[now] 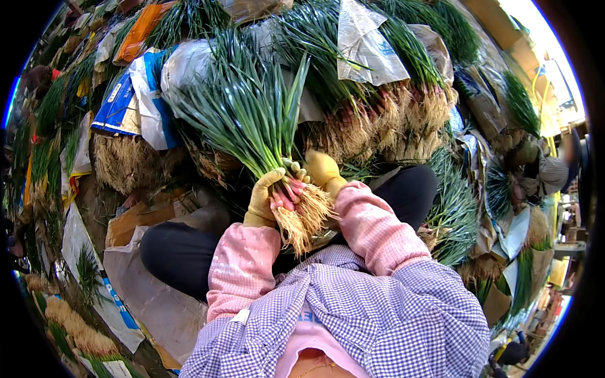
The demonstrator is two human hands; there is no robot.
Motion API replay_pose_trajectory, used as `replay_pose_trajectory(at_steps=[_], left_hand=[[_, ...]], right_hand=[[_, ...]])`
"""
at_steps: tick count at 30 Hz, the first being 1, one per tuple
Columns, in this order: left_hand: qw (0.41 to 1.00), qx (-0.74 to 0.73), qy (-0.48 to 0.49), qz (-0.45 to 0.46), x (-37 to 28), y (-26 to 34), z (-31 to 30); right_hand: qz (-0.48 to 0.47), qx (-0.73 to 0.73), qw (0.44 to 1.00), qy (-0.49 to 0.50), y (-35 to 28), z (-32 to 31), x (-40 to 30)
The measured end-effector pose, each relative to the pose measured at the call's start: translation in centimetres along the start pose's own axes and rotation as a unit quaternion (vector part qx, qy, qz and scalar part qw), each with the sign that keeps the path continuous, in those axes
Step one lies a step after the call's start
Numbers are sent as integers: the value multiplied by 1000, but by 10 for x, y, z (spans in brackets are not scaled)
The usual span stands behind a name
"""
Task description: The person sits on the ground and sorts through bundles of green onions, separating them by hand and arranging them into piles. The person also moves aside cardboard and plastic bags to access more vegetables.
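Wearing a yellowish glove, my left hand (265, 196) is closed around a bunch of green onions (290, 193), just above their pink bulbs. The long green leaves fan away from me and the pale roots hang towards my lap. My right hand (324, 171), also gloved, is beside the bunch on its right, blurred; whether it touches the stalks or holds anything I cannot tell. Beyond my hands lies a pile of more green onions (354, 127) with their roots facing me, partly under a white plastic sheet (371, 47).
Rooted bundles lie at the left under a blue and white sack (124, 101). Loose green onions (451, 212) are beside my right knee. A flattened sack (156, 288) spreads at the lower left. Another person (543, 172) is at the far right, among more bundles.
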State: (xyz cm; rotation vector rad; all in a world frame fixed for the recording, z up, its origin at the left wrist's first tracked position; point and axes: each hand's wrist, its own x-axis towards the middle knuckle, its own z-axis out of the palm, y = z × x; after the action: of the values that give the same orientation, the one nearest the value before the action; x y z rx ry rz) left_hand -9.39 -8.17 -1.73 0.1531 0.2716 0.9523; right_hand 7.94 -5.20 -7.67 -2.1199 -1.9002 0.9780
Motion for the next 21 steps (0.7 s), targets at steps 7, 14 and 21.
replay_pose_trajectory(at_steps=[7, 14, 21], left_hand=[[998, 26, -25, 47, 9, 21, 4], [987, -137, -63, 60, -6, 28, 38], [997, -38, 21, 70, 3, 19, 1]], right_hand=[[26, -116, 938, 326, 31, -123, 2], [-216, -36, 950, 222, 5, -71, -17], [-67, -25, 929, 363, 2, -126, 28]])
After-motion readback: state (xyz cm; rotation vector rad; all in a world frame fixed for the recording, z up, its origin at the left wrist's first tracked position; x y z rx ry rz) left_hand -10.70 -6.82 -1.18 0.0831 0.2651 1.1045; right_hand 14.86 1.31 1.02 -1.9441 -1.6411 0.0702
